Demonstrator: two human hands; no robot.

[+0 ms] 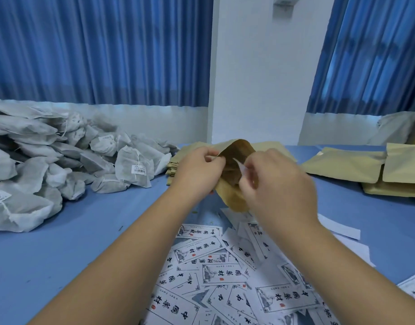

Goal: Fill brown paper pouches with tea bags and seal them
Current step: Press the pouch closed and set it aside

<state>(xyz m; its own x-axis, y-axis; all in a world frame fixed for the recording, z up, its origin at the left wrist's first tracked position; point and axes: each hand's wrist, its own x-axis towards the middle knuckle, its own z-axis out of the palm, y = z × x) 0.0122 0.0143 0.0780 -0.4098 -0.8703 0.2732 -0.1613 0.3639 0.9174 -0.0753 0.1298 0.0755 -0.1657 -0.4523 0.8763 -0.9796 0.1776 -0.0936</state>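
Work surface: blue desk (73, 242), seen from its near edge; blue curtains (96, 50) and a white wall pillar (260, 78) stand behind the far edge.

Brown paper pouch (239, 148): held clear of the desk over its centre, between both hands. The mouth is spread open and faces the camera, and the bottom end points down toward the near edge. The contents cannot be made out.

Left hand (198, 171): fingers curled, gripping the left rim of the pouch mouth between thumb and fingertips.

Right hand (274, 184): fingers curled at the right rim of the mouth, pinching a white slip (243, 168) that reaches into the opening. The hand is blurred, so contact with the pouch rim itself cannot be told.

Tea bags (49, 165): a large loose heap of grey-white bags with strings and barcode tags, along the left edge toward the far-left corner, well apart from the pouch.

Empty pouch stack (172, 170): flat brown pouches piled just behind the left hand, next to the heap.

Laid-out pouches (342, 165): several tan pouches lying flat near the far-right corner, some overlapping.

Printed labels (225, 273): white cards with black characters, scattered and overlapping at the near edge, below and between the forearms.
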